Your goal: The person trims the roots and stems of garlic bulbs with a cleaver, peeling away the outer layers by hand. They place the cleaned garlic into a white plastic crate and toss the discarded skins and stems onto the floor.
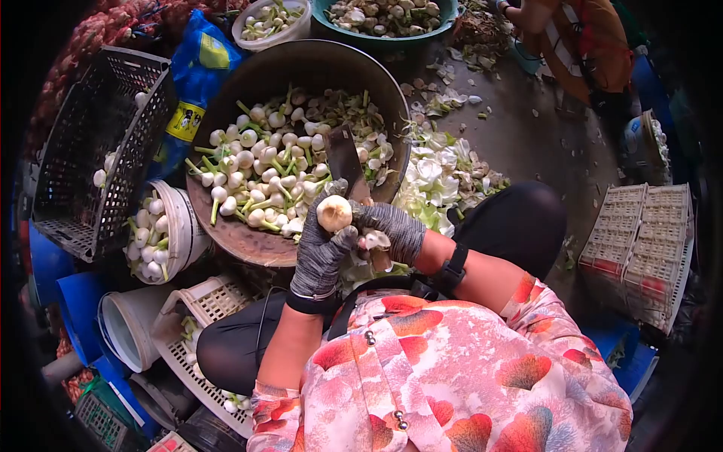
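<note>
In the head view my left hand (315, 260), in a grey glove, is closed around a pale garlic bulb (334, 213), its root end facing up. My right hand (399, 228), gloved too, grips a broad-bladed knife (345, 157) beside the bulb. The dark blade points away from me, over the rim of a large metal pan; the lower end of the handle shows below my fingers. A loose whitish scrap (374, 241) sits by my right thumb. Inside the wide pan (226, 235) lie many white bulbs (260, 162) with short green stems, and peelings at the right.
Peelings (433, 177) heap on the floor right of the pan. Leftward stand a black crate (60, 143), a bucket of bulbs (181, 226) and a white crate (218, 301). Tubs (275, 38) stand behind. Another person (587, 45) is at upper right, near a pale crate (640, 241).
</note>
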`<state>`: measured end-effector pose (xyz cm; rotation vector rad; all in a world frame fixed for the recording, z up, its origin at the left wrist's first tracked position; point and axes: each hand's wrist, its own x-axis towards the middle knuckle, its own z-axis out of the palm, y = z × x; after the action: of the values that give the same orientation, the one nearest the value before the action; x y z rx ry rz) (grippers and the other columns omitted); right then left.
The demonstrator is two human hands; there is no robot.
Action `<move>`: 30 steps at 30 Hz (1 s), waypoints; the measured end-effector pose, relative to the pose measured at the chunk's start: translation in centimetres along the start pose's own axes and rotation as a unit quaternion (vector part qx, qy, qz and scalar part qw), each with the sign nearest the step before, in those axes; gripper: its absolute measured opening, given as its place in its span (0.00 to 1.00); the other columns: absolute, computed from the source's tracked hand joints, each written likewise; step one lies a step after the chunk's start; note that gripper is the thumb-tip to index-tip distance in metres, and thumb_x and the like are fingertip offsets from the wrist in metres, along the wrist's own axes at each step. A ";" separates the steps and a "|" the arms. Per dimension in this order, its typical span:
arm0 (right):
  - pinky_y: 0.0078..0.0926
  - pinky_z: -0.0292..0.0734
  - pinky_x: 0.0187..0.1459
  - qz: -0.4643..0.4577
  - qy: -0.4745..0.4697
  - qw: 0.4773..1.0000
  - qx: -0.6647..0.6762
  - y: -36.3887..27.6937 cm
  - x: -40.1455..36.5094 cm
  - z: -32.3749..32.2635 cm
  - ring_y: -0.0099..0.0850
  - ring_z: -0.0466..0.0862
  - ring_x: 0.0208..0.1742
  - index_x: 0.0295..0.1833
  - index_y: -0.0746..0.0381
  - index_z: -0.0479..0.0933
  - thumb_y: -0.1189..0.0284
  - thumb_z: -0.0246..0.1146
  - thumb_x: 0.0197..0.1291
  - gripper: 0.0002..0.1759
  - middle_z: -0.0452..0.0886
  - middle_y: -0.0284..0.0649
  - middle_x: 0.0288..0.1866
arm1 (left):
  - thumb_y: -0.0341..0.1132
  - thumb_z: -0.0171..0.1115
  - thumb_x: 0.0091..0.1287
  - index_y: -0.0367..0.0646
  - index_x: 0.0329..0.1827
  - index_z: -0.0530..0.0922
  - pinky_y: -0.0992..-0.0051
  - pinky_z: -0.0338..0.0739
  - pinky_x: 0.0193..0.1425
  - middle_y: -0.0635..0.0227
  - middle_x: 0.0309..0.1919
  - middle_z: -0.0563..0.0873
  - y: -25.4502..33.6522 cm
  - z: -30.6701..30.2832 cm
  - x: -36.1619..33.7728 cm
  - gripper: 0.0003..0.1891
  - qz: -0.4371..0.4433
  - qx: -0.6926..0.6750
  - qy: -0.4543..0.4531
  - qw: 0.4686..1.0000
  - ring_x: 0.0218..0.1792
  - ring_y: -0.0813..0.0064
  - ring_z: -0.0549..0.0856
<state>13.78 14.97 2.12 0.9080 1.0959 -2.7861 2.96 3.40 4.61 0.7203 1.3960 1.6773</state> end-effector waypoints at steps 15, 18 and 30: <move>0.43 0.78 0.37 -0.180 0.082 0.683 -0.703 -3.0 -4.3 1.7 0.46 0.84 0.37 0.39 0.57 0.76 0.67 0.62 0.52 0.09 0.82 0.45 0.33 | 0.41 0.62 0.63 0.40 0.64 0.68 0.58 0.69 0.63 0.53 0.58 0.74 -4.3 -4.3 -0.4 0.27 0.125 0.436 -0.006 0.891 0.58 0.54 0.75; 0.43 0.78 0.36 -0.173 0.079 0.685 -0.704 -2.6 -3.6 1.5 0.47 0.83 0.37 0.39 0.57 0.77 0.68 0.62 0.52 0.09 0.82 0.45 0.33 | 0.40 0.63 0.62 0.37 0.60 0.68 0.59 0.70 0.61 0.52 0.55 0.74 -4.7 -4.5 -0.3 0.26 0.147 0.490 0.001 0.859 0.57 0.54 0.75; 0.44 0.78 0.34 -0.171 0.081 0.686 -0.703 -1.4 -2.8 1.2 0.48 0.83 0.35 0.40 0.57 0.75 0.69 0.61 0.52 0.09 0.82 0.47 0.32 | 0.47 0.57 0.66 0.48 0.60 0.74 0.59 0.73 0.59 0.61 0.55 0.79 -2.3 -3.0 -0.5 0.22 0.129 0.437 -0.010 0.890 0.56 0.60 0.79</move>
<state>15.16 14.74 5.15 0.6371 2.8281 -1.0571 1.22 1.55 1.73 1.4629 2.1234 1.1456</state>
